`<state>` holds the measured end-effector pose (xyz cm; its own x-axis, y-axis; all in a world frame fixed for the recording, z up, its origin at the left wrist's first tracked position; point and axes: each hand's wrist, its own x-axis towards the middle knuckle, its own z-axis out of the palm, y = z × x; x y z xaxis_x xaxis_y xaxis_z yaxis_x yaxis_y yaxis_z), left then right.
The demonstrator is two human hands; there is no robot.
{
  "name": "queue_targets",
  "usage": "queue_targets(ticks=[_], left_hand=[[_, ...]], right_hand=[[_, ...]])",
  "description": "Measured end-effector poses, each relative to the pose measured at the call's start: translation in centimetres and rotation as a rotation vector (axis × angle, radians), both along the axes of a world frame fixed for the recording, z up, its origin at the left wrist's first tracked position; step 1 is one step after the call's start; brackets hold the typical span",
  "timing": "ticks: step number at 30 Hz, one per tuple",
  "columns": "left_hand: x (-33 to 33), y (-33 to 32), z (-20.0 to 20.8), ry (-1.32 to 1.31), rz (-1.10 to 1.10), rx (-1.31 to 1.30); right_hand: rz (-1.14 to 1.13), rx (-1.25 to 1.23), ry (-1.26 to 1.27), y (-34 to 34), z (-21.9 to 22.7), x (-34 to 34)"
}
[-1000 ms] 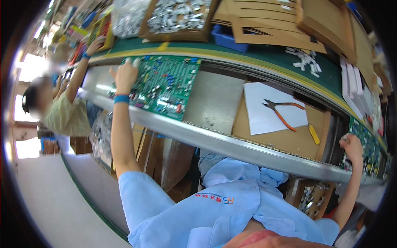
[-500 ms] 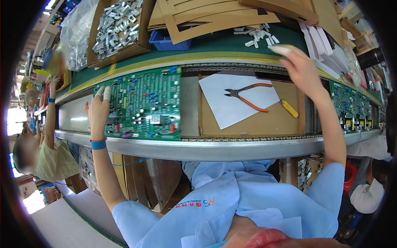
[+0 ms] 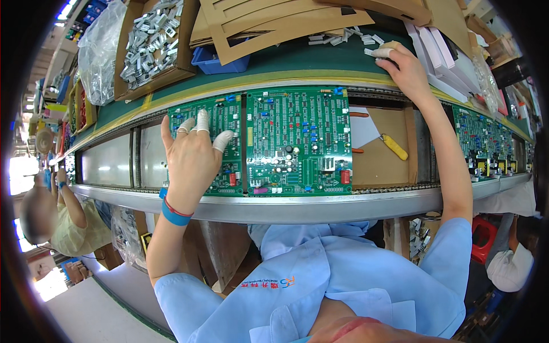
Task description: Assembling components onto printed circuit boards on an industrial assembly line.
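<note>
My left hand (image 3: 194,151), with white finger cots on several fingers, lies spread over a green circuit board (image 3: 231,137) on the rail track. A second green circuit board (image 3: 297,140) sits just right of it, populated with small components, and neither hand touches that one. On the green bench top beyond the track, my right hand (image 3: 405,70) reaches to a small silver metal part (image 3: 369,52). Its thumb and cot-covered finger close at the part's near end. More loose silver metal parts (image 3: 337,39) lie to the left of that hand.
A cardboard tray (image 3: 394,171) holds white paper, orange-handled cutters (image 3: 358,114) partly covered by the board, and a yellow-handled tool (image 3: 394,147). Behind stand a box of metal parts (image 3: 123,86), a blue bin (image 3: 223,64) and cardboard sheets (image 3: 274,34). More boards (image 3: 483,143) sit at right.
Both boards now show further right, the second one covering part of the tray and cutters. My left hand has moved right with its board. My right hand has come down to the metal parts.
</note>
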<state>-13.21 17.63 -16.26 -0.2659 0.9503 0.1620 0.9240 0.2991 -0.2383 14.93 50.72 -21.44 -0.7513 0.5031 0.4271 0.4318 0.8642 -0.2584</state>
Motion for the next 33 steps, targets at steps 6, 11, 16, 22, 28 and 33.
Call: queue_targets(ticks=[6,11,16,22,28,33], left_hand=[[-0.2,2.0,1.8,0.059,0.000,-0.032],[5.2,10.0,4.3,-0.183,-0.410,0.207],[11.2,20.5,0.5,-0.178,-0.655,0.196],[13.7,26.7,-3.5,-0.296,-0.600,0.143],[12.4,27.2,-4.6,-0.537,-0.519,0.158],[12.0,22.6,-0.6,-0.377,-0.610,0.224]], right_hand=[[-0.089,-0.161,0.165,0.6,-0.9,1.5],[-0.136,-0.137,0.116,0.7,-0.8,1.1],[-0.177,-0.193,0.152,0.1,-0.5,1.3],[-0.258,-0.109,0.138,0.1,-0.5,1.9],[-0.228,-0.120,0.278,0.6,-0.7,2.0],[-0.197,0.048,0.253,0.9,-1.2,2.6]])
